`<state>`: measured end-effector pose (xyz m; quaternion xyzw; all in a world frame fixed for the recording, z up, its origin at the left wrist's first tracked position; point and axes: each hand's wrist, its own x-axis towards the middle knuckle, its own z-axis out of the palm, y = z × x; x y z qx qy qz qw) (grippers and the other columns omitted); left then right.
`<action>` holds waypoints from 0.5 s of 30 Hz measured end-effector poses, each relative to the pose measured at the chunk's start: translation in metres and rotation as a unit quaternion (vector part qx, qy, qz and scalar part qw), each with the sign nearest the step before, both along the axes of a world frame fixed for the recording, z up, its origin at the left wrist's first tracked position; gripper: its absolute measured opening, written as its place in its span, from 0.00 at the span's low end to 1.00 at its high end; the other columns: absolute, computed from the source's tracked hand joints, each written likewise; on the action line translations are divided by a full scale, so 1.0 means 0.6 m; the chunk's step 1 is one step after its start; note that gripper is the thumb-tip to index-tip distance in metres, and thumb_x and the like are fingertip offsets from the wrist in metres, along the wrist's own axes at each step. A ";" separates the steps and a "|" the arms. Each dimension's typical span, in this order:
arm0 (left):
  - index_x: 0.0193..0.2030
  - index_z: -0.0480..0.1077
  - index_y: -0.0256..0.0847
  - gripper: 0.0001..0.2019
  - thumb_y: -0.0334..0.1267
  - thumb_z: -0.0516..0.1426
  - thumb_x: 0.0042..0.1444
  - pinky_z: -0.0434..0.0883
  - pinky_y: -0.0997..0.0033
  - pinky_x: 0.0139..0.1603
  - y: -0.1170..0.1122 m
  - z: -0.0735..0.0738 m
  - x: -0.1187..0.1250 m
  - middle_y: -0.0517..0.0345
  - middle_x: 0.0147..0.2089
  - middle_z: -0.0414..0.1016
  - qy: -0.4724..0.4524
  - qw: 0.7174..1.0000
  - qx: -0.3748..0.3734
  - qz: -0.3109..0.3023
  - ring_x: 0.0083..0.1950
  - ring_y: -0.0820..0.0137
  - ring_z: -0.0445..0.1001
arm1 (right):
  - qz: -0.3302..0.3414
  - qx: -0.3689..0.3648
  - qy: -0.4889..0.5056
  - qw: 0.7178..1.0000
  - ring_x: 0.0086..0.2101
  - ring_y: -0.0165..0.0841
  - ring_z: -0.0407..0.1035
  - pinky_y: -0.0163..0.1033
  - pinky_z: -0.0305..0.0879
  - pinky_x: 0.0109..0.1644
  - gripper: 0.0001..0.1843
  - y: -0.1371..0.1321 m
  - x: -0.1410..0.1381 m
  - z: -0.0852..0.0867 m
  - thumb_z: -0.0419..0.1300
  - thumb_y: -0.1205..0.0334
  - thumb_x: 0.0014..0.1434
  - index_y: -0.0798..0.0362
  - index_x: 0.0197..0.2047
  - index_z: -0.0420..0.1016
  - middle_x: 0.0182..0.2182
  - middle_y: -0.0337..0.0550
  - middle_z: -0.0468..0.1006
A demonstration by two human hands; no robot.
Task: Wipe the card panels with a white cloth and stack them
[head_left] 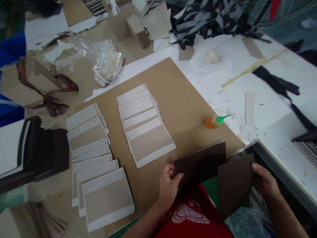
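Observation:
My left hand (170, 185) is closed on the edge of a dark brown panel (201, 163), thumb over its face. A pale edge shows behind that panel's top. My right hand (266, 181) grips the upper right corner of a second dark brown panel (234, 186), tilted down over my lap. The two panels are close together at the table's front edge. Overlapping beige panels with white borders lie in two rows, a left row (107, 198) and a middle row (150, 140). Just beyond my hands stands a small orange bottle (210, 122) with a green nozzle cap.
A brown board (183, 92) lies under the panels. Dark stacked panels (53, 152) stand at the left, near a tied bundle (34, 82). Behind are a clear plastic bag (109, 62) and a heap of black strips (210, 19). An open drawer (269, 158) juts out at the right.

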<state>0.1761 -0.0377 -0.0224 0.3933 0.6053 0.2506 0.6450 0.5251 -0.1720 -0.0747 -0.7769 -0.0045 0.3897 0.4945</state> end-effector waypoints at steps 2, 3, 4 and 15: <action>0.37 0.66 0.43 0.12 0.39 0.64 0.48 0.68 0.71 0.37 -0.007 -0.007 -0.031 0.61 0.32 0.76 -0.010 1.000 -0.003 0.000 0.35 0.68 0.73 | -0.036 0.012 0.028 0.999 0.37 0.52 0.76 0.54 0.73 0.43 0.16 -0.010 -0.009 0.009 0.69 0.48 0.40 0.49 0.30 0.81 0.30 0.49 0.81; 0.38 0.66 0.43 0.13 0.39 0.64 0.48 0.68 0.70 0.38 -0.010 -0.010 -0.047 0.60 0.33 0.76 -0.013 1.000 -0.008 -0.001 0.35 0.68 0.74 | -0.053 0.019 0.045 0.997 0.38 0.53 0.76 0.54 0.72 0.45 0.14 -0.013 -0.016 0.014 0.69 0.49 0.41 0.48 0.30 0.81 0.31 0.50 0.81; 0.39 0.66 0.43 0.13 0.39 0.64 0.49 0.69 0.70 0.38 -0.014 -0.012 -0.063 0.60 0.34 0.77 -0.014 1.000 -0.012 -0.002 0.36 0.68 0.74 | -0.067 0.028 0.047 0.996 0.40 0.54 0.76 0.55 0.71 0.47 0.13 -0.015 -0.026 0.018 0.69 0.50 0.42 0.48 0.30 0.81 0.31 0.50 0.81; 0.40 0.65 0.43 0.20 0.44 0.67 0.44 0.73 0.65 0.44 -0.046 -0.021 -0.199 0.58 0.37 0.80 -0.039 0.997 -0.040 0.053 0.39 0.64 0.78 | -0.067 0.079 0.037 0.994 0.36 0.50 0.76 0.54 0.71 0.47 0.12 0.006 -0.145 0.057 0.67 0.50 0.46 0.48 0.30 0.80 0.30 0.48 0.80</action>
